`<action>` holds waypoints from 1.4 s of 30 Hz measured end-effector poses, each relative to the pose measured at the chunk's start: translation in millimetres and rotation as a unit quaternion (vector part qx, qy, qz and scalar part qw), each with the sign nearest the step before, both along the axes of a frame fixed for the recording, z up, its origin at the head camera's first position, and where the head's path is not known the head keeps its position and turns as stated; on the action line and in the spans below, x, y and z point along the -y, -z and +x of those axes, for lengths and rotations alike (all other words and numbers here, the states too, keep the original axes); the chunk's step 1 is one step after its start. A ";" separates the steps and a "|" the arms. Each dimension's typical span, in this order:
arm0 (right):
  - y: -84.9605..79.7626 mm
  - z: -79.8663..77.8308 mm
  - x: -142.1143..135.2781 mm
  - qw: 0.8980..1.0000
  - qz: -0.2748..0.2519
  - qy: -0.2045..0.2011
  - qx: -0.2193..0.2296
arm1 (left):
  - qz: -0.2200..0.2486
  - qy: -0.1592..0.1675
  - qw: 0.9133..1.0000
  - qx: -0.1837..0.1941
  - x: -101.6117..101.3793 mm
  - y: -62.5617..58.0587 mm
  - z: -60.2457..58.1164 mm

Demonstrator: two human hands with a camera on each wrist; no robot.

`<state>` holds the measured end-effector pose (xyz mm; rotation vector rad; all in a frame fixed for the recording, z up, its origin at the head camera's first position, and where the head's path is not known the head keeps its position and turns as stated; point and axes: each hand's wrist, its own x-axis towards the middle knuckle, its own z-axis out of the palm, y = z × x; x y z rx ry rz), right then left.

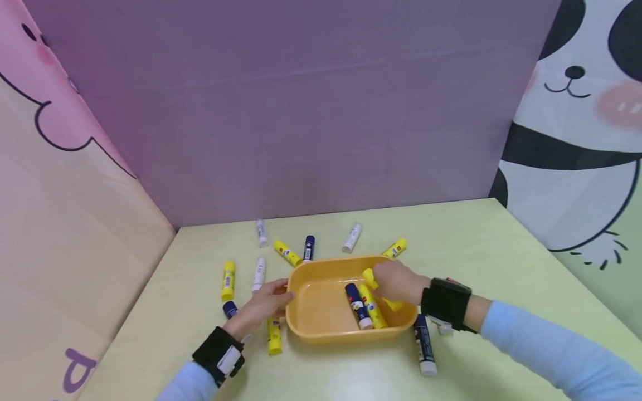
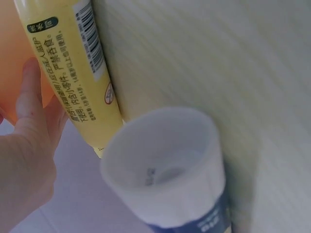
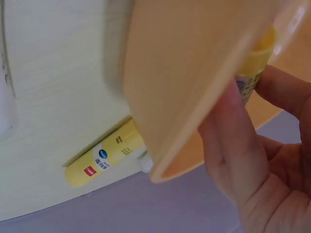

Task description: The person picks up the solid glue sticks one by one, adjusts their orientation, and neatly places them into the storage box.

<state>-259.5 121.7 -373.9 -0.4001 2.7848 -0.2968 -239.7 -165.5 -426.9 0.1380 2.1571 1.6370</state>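
An orange plastic tray (image 1: 321, 301) rests on the table; inside lie a navy glue stick (image 1: 357, 306) and a yellow glue stick (image 1: 373, 309). My left hand (image 1: 266, 306) pinches the tray's left rim, thumb on the inner side. Inside the tray's right end, my right hand (image 1: 398, 281) grips another yellow glue stick (image 3: 262, 53), partly hidden by fingers and the tray wall. Under the left hand are a yellow glue stick (image 2: 73, 73) and a navy one with a white end (image 2: 165, 170), close to the wrist camera.
Several glue sticks lie around the tray: white ones (image 1: 353, 238), yellow ones (image 1: 228, 280), a navy one (image 1: 309, 248) behind it and a larger navy one (image 1: 424, 345) at front right. A purple panel (image 1: 301, 122) closes off the table's back edge.
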 end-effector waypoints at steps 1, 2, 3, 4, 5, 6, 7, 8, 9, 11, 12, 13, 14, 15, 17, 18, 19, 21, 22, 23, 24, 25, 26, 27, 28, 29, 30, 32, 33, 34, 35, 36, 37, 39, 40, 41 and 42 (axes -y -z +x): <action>1.8 1.1 0.2 1.000 0.008 -0.003 -0.001 | 0.002 0.002 1.000 0.000 0.3 0.2 0.0; 3.3 1.9 0.4 1.000 0.014 -0.005 -0.001 | 0.004 0.004 1.000 0.001 0.6 0.3 0.0; 4.6 2.4 0.5 1.000 0.017 -0.005 0.001 | 0.005 0.004 1.000 0.002 0.8 0.1 0.1; 5.7 2.7 0.7 1.000 0.021 -0.008 0.002 | 0.006 0.004 1.000 0.003 0.9 -0.2 0.3; 6.8 2.8 0.7 1.000 0.024 -0.009 0.001 | 0.007 0.004 1.000 0.003 0.9 -0.5 0.4; 7.3 3.1 0.6 1.000 0.027 -0.011 0.000 | 0.007 0.003 1.000 0.004 0.8 -0.7 0.4; 8.2 3.0 0.5 1.000 0.029 -0.010 0.002 | 0.006 0.002 1.000 0.005 0.7 -1.1 0.4; 8.8 3.0 0.1 1.000 0.029 -0.009 0.002 | 0.007 0.002 1.000 0.005 0.6 -1.2 0.2; 9.4 2.9 -0.3 0.999 0.031 -0.009 0.002 | 0.008 0.003 1.000 0.005 0.4 -1.5 0.1; 10.7 2.5 -1.0 1.000 0.029 -0.006 0.006 | 0.009 0.002 1.000 0.007 0.2 -1.7 -0.2; 10.9 2.6 -1.3 1.000 0.027 -0.005 0.009 | 0.010 0.002 1.000 0.008 0.2 -1.8 -0.4; 11.6 2.5 -1.6 1.000 0.023 -0.003 0.012 | 0.010 0.001 1.000 0.009 0.2 -1.8 -0.3; 12.1 2.5 -1.8 1.000 0.023 -0.005 0.013 | 0.010 0.001 1.000 0.009 0.3 -1.7 -0.4; 12.8 2.2 -2.0 1.000 0.022 -0.005 0.015 | 0.010 0.001 1.000 0.010 0.3 -1.5 -0.4; 13.4 2.1 -2.3 1.000 0.021 -0.005 0.018 | 0.010 0.001 1.000 0.011 0.3 -1.4 -0.3; 13.8 1.9 -2.4 1.000 0.020 -0.004 0.020 | 0.009 0.001 1.000 0.011 0.2 -1.4 -0.3; 14.1 1.7 -2.3 1.000 0.020 -0.003 0.023 | 0.009 0.001 1.000 0.011 0.1 -1.4 -0.2; 14.3 1.1 -2.1 0.999 0.020 -0.003 0.030 | 0.010 0.001 1.000 0.011 -0.1 -1.7 0.0; 14.4 0.7 -1.9 0.999 0.021 -0.003 0.033 | 0.009 0.001 1.000 0.011 -0.3 -1.8 0.2; 14.4 0.4 -1.6 0.999 0.022 -0.003 0.037 | 0.008 0.000 1.000 0.010 -0.4 -1.9 0.3; 14.7 0.1 -1.4 0.999 0.021 -0.003 0.039 | 0.008 0.000 1.000 0.009 -0.5 -1.9 0.3; 14.8 -0.1 -1.0 0.999 0.024 -0.003 0.041 | 0.008 -0.001 1.000 0.008 -0.6 -1.9 0.4; 15.1 -0.4 -0.6 0.999 0.027 -0.003 0.042 | 0.007 -0.003 1.000 0.008 -0.7 -1.8 0.5; 15.6 -0.5 -0.2 0.999 0.029 -0.003 0.043 | 0.005 -0.004 1.000 0.007 -0.9 -1.7 0.5; 15.9 -0.6 0.2 0.999 0.031 -0.004 0.044 | 0.003 -0.006 1.000 0.007 -1.2 -1.7 0.4; 16.3 -0.6 0.5 0.999 0.032 -0.004 0.044 | 0.002 -0.007 1.000 0.007 -1.5 -1.7 0.4; 16.8 -0.7 0.7 0.998 0.034 -0.004 0.043 | 0.001 -0.008 1.000 0.007 -1.9 -1.7 0.3; 18.3 -0.8 1.5 0.998 0.033 -0.003 0.045 | -0.003 -0.012 1.000 0.006 -2.0 -1.3 0.5; 18.7 -1.0 1.9 0.998 0.031 -0.002 0.046 | -0.005 -0.014 1.000 0.006 -2.1 -1.1 0.6; 18.9 -1.2 2.3 0.998 0.029 -0.001 0.047 | -0.006 -0.015 1.000 0.006 -2.0 -1.0 0.7; 19.1 -1.5 2.5 0.998 0.026 0.000 0.049 | -0.006 -0.018 1.000 0.006 -2.1 -0.9 0.6; 19.1 -1.7 2.7 0.998 0.023 0.002 0.052 | -0.005 -0.018 1.000 0.005 -1.8 -0.6 0.3; 19.4 -2.1 2.9 0.998 0.019 0.004 0.055 | -0.004 -0.018 1.000 0.004 -1.7 -0.2 0.0; 19.5 -2.0 3.3 0.998 0.014 0.005 0.058 | 0.001 -0.015 1.000 0.002 -1.0 0.9 -0.7; 19.6 -1.5 3.3 0.998 0.010 0.008 0.063 | 0.002 -0.014 1.000 0.002 -1.0 1.4 -0.9; 19.6 -0.8 3.3 0.998 0.006 0.011 0.069 | 0.004 -0.011 1.000 0.003 -1.0 2.1 -0.9; 19.5 -0.3 3.3 0.997 0.004 0.013 0.073 | 0.006 -0.008 1.000 0.003 -0.8 2.9 -0.8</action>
